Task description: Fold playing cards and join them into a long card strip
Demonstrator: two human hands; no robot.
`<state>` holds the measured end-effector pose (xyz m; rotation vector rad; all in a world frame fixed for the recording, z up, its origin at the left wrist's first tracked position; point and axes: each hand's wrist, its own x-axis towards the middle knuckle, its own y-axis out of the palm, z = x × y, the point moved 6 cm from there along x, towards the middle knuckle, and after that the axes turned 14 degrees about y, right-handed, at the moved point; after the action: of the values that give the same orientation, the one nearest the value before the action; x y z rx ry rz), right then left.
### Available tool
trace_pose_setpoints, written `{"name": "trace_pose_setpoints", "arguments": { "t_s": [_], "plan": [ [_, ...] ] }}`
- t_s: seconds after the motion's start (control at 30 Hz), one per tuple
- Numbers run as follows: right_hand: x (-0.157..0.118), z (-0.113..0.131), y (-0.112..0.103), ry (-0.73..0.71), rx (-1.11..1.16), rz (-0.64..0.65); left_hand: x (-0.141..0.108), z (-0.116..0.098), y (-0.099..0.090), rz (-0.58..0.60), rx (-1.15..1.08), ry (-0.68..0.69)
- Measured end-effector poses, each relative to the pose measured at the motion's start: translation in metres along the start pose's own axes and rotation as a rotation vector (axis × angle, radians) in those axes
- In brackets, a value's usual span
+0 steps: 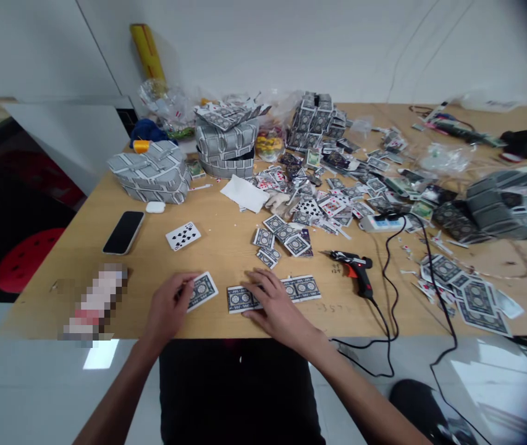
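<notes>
Near the table's front edge, my left hand (169,306) has curled fingers closed on a playing card (204,290), its patterned back facing up. To its right lies a strip of joined playing cards (304,288), also pattern side up. My right hand (276,304) lies over the strip's middle, thumb at the near edge and fingers bent across it, hiding part of it. A hot glue gun (354,269) rests right of the strip, its nozzle pointing left. Beyond the strip sit several patterned card pieces (286,233). A ten of spades (183,236) lies face up farther left.
A black phone (124,232) and a white earbud case (155,207) lie at left. Woven card baskets (152,172) stand behind, with scattered cards (337,207) at centre. Black cords (386,272) run from a power strip (382,222) over the front edge.
</notes>
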<state>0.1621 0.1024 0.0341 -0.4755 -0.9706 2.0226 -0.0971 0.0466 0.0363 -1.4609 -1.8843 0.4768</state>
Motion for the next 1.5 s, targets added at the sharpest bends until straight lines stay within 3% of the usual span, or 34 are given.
{"name": "trace_pose_setpoints", "arguments": {
  "t_s": [0.23, 0.53, 1.13, 1.33, 1.5],
  "plan": [
    [-0.002, -0.001, -0.018, -0.005, 0.133, 0.054, -0.022, -0.025, 0.005, -0.094, -0.094, -0.065],
    [-0.007, -0.013, -0.022, -0.03, 0.224, 0.013, -0.011, -0.066, 0.004, -0.101, -0.06, 0.118],
    [-0.008, -0.019, -0.019, -0.027, 0.274, -0.029, -0.011, -0.066, 0.001, -0.172, 0.042, 0.171],
    [-0.008, -0.018, -0.017, -0.048, 0.268, -0.044, -0.012, -0.072, 0.005, -0.105, 0.015, 0.206],
    [-0.008, -0.017, -0.016, -0.09, 0.191, -0.046, -0.01, -0.071, 0.011, 0.051, -0.066, 0.22]
  ]
}}
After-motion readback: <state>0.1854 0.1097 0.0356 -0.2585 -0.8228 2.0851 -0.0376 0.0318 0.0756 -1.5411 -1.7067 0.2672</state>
